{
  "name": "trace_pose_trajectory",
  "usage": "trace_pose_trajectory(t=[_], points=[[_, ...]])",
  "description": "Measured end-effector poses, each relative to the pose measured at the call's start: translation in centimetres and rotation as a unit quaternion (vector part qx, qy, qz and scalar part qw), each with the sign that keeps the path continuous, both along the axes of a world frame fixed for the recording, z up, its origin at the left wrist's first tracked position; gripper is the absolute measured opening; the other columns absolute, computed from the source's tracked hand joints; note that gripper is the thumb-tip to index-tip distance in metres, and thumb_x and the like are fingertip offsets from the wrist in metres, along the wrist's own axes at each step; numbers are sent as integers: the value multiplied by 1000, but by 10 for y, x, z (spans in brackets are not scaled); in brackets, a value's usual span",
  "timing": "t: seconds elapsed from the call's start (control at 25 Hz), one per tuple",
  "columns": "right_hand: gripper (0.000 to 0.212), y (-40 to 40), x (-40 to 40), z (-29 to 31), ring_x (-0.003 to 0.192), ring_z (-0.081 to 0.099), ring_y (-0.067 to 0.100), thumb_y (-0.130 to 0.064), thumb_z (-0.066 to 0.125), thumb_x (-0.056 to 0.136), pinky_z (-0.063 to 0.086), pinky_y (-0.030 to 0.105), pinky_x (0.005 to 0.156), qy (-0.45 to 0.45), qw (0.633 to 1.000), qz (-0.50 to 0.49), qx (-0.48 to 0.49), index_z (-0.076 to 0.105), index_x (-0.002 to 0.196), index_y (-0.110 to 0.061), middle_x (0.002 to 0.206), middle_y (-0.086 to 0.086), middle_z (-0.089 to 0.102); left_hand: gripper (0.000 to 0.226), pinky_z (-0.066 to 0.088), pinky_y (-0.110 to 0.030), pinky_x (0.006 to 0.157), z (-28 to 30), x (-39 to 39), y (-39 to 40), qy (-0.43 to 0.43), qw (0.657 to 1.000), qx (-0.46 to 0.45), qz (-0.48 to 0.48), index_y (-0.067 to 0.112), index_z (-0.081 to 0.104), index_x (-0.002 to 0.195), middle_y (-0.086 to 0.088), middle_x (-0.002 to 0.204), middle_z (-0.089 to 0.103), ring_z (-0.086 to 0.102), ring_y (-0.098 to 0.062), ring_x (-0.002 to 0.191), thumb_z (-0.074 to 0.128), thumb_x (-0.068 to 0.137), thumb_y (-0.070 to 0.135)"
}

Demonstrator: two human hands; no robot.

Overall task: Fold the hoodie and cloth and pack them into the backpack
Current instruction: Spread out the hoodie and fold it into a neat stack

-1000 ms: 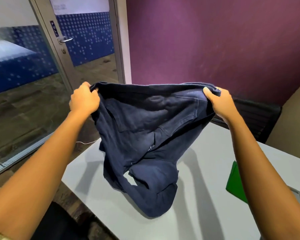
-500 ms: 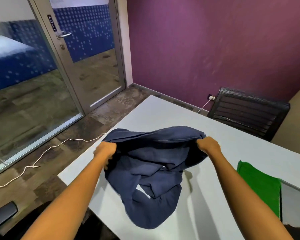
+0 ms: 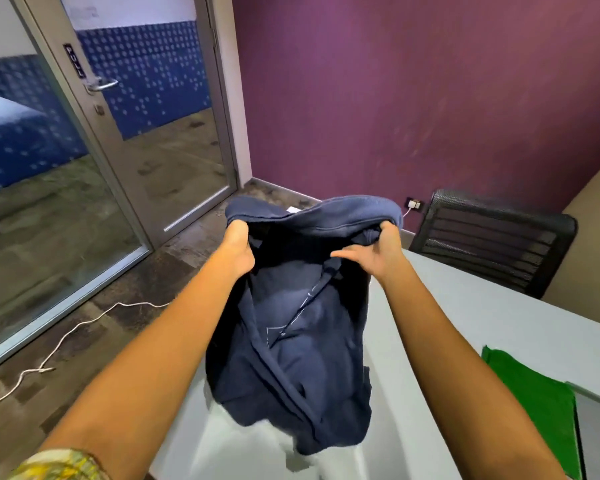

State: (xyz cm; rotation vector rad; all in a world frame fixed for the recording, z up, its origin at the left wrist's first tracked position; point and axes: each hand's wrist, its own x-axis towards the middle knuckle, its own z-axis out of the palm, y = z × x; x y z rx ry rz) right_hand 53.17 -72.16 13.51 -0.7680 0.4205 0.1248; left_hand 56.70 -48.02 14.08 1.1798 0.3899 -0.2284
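Left hand point(image 3: 237, 249) clenched on hoodie point(image 3: 291, 327) edge; right hand point(image 3: 374, 251) gripping opposite edge, thumb extended; hoodie hanging above desk point(image 3: 465, 327).

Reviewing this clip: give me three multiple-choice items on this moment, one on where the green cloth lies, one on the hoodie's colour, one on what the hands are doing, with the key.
1. Where is the green cloth?
A. flat on the table, to the right of the hoodie
B. draped over the chair
C. on the floor by the door

2. What colour is the hoodie?
A. grey
B. navy blue
C. purple

3. What state is the hoodie in?
A. folded flat on the table
B. held up by both hands
C. lying untouched

Key: 1 A, the cloth lies on the table's right side. 2 B, the fabric is dark blue. 3 B, the left hand and right hand grip its upper edge while the rest hangs down.
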Motion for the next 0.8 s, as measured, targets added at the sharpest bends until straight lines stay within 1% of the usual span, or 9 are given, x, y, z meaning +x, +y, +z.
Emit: trace_pose_trajectory(t=[0.12, 0.24, 0.28, 0.36, 0.44, 0.52, 0.68, 0.72, 0.8], points=[[58, -5, 42, 60, 143, 31, 43, -44, 24, 104, 24, 74, 103, -47, 997, -12, -57, 27, 156, -20, 161, 14, 29, 42, 55, -38, 89, 68, 44, -4, -92, 996, 7, 1, 7, 59, 134, -14, 134, 62, 60, -31, 121, 40, 105, 30], [47, -11, 78, 128, 132, 47, 35, -41, 30, 103, 24, 65, 110, -128, 984, -90, -85, 47, 142, -21, 148, 12, 48, 45, 49, -41, 105, 140, 75, -6, -199, 980, -14, -7, 9, 57, 137, -11, 136, 61, 59, -28, 123, 31, 108, 32], [40, -14, 88, 148, 120, 54, 33, -39, 33, 101, 33, 58, 107, -155, 976, -123, -94, 55, 130, -22, 132, 11, 59, 46, 50, -41, 104, 160, 81, -6, -230, 973, -24, -6, 11, 57, 136, -10, 135, 62, 60, -28, 122, 28, 108, 33], [29, -20, 96, 182, 88, 57, 24, -31, 36, 100, 48, 37, 84, -226, 953, -184, -88, 60, 114, -20, 99, 7, 63, 48, 53, -38, 99, 191, 86, -5, -284, 958, -47, -5, 11, 58, 134, -11, 132, 64, 60, -28, 122, 25, 108, 33], [28, -32, 92, 202, 79, 58, 21, -23, 35, 100, 51, 29, 72, -297, 926, -222, -71, 60, 107, -14, 92, 8, 63, 49, 53, -39, 99, 204, 86, -3, -326, 941, -87, -9, 7, 57, 134, -14, 134, 62, 58, -31, 125, 23, 108, 31], [33, -50, 85, 200, 89, 61, 26, -22, 33, 101, 55, 31, 74, -336, 904, -248, -93, 60, 114, -8, 105, 14, 64, 48, 53, -38, 97, 201, 80, -3, -340, 934, -109, -15, 6, 56, 132, -15, 133, 62, 56, -33, 127, 20, 108, 28], [47, -71, 55, 144, 122, 56, 42, -23, 45, 95, 53, 47, 101, -343, 883, -301, -108, 46, 133, 5, 130, 23, 59, 47, 49, -38, 105, 156, 62, -9, -342, 935, -96, 8, 12, 55, 130, -11, 135, 59, 53, -30, 130, 17, 110, 31], [36, -70, 40, 119, 117, 60, 38, -18, 44, 98, 54, 44, 98, -319, 881, -330, -111, 46, 129, 1, 126, 21, 59, 44, 50, -34, 103, 133, 56, -6, -320, 945, -73, 14, 17, 56, 125, -8, 132, 59, 53, -28, 128, 18, 110, 32], [16, -62, 7, 62, 97, 67, 15, -8, 40, 102, 56, 31, 87, -262, 866, -396, -155, 47, 116, -8, 112, 12, 60, 38, 52, -16, 89, 83, 48, -2, -237, 969, 65, 29, 13, 53, 129, -11, 135, 56, 52, -26, 128, 22, 111, 24]])
